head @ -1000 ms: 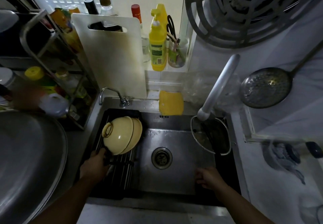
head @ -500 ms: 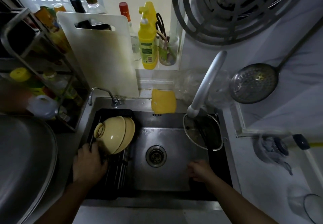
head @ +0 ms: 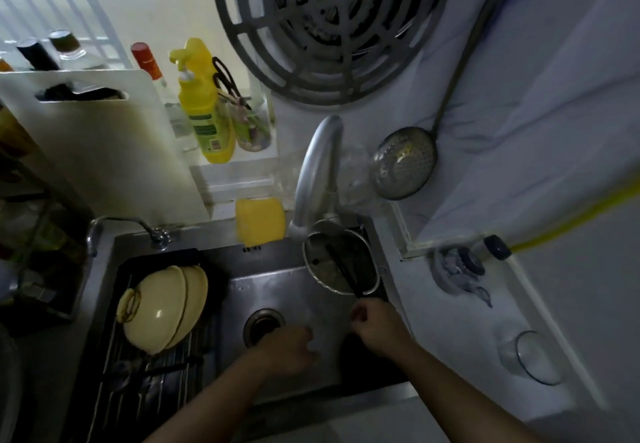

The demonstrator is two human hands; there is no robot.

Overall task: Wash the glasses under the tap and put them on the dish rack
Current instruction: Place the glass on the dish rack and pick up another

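Now clear glass [head: 535, 358] upright on counter; left hand [head: 287, 347], right hand [head: 375, 325] fingers curled, empty.

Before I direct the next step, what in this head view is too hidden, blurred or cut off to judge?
- Left hand: curled and blurred; anything held is unclear.
- Right hand: fingers face away; contents unclear.
- Glass on the counter: motion-blurred; cleanliness unreadable.
- Dish rack: front cut off by the left forearm and dark; any glasses there unclear.
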